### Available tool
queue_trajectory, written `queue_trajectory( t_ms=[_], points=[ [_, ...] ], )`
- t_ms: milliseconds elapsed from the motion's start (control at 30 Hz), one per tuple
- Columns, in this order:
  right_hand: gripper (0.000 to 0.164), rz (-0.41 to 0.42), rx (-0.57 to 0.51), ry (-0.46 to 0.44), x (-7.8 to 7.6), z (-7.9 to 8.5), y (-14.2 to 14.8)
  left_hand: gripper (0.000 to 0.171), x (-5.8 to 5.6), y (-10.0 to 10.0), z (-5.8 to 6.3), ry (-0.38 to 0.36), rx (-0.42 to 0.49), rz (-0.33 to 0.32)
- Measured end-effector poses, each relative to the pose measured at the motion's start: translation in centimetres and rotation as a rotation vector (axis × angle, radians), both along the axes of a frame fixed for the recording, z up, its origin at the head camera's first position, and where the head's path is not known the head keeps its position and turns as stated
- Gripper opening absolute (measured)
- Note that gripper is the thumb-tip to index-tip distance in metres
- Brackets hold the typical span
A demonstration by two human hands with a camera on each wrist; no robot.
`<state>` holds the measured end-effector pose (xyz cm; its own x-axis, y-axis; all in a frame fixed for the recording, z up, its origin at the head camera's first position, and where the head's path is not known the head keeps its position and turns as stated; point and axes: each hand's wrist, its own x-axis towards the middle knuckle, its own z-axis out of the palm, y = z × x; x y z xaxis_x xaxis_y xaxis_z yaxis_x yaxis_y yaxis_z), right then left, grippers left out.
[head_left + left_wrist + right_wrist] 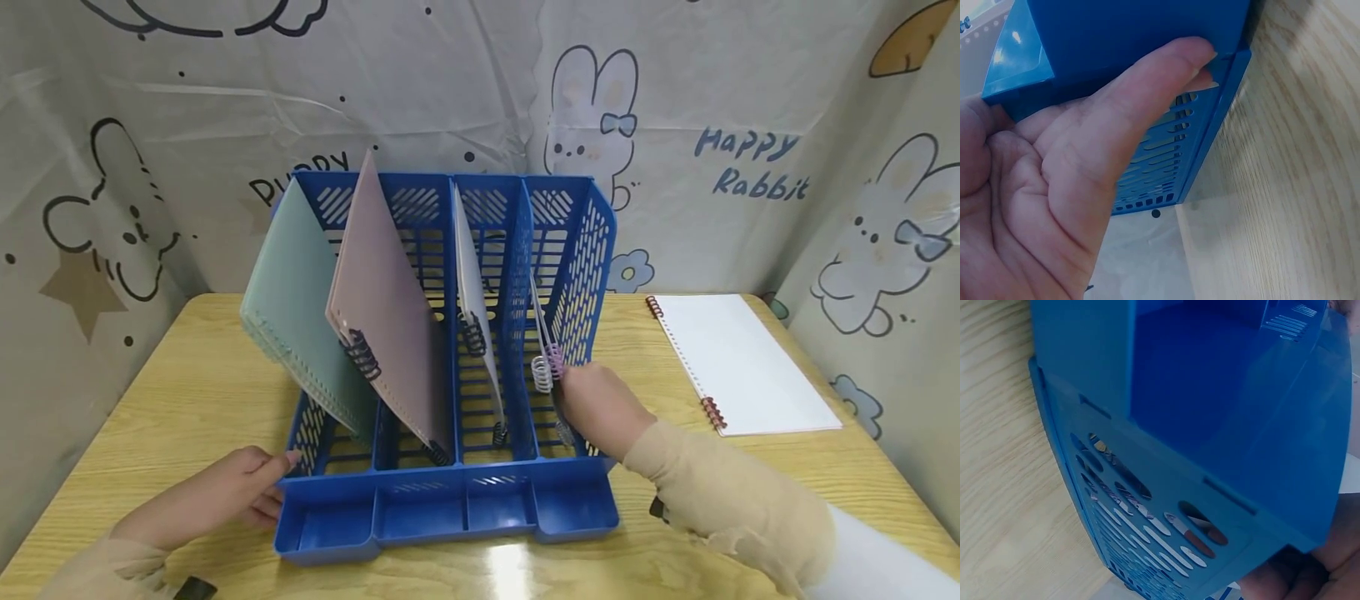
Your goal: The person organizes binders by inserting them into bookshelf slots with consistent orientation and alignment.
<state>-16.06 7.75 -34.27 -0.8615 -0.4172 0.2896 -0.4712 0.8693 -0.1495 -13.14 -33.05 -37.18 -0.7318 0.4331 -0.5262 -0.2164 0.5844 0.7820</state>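
A blue desk file rack (450, 471) with upright dividers and small front trays stands before me. My left hand (232, 487) grips its front left side, thumb at the rim, fingers along the outer side wall (1166, 150). My right hand (603, 408) reaches over the right wall and holds a thin spiral notebook with a purple coil (554, 362) in the rightmost compartment; its fingertips are hidden. Against that notebook stands another with a silver coil (541, 375). Curled right fingers (1282, 584) show past the rack's edge in the right wrist view.
Leftward in the rack lean a green notebook (307, 308), a pink notebook (390, 308) with a dark coil and a white notebook (472, 292). A white notebook with a red coil (750, 358) lies flat on the wooden table (165, 392) at right. A printed curtain (465, 92) hangs behind.
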Motion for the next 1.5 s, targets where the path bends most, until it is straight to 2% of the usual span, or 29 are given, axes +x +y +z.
queue_trajectory(
  t_ms=[333,500,667,767,833,1033,1333,1500],
  points=[
    [0.022,-0.074,-0.036,-0.144,0.8,0.9,0.5,0.065,-0.3,0.1,0.1,0.006,-0.015,-0.014],
    [0.018,-0.061,-0.067,-0.208,1.7,1.5,0.5,0.063,-0.4,-0.1,0.0,-0.023,0.010,-0.020],
    [0.013,-0.068,-0.036,-0.226,2.8,2.4,0.7,0.066,-0.3,-0.2,-0.2,-0.040,0.037,-0.023],
    [0.035,-0.085,-0.007,-0.223,3.5,3.1,0.9,0.064,-0.4,-0.3,-0.2,-0.029,0.045,-0.035],
    [0.044,-0.091,0.007,-0.213,3.8,3.6,1.2,0.063,-0.4,-0.3,-0.2,-0.021,0.049,-0.046],
    [0.032,-0.070,0.000,-0.148,4.5,4.2,2.2,0.064,-0.5,-0.3,-0.1,-0.024,0.041,-0.044],
    [0.029,-0.101,-0.010,-0.074,4.5,4.4,3.9,0.063,-0.5,-0.5,-0.3,-0.002,0.019,-0.036],
    [0.029,-0.124,0.012,-0.064,4.3,4.2,4.6,0.065,-0.5,-0.4,-0.4,0.000,0.005,-0.030]
  ],
)
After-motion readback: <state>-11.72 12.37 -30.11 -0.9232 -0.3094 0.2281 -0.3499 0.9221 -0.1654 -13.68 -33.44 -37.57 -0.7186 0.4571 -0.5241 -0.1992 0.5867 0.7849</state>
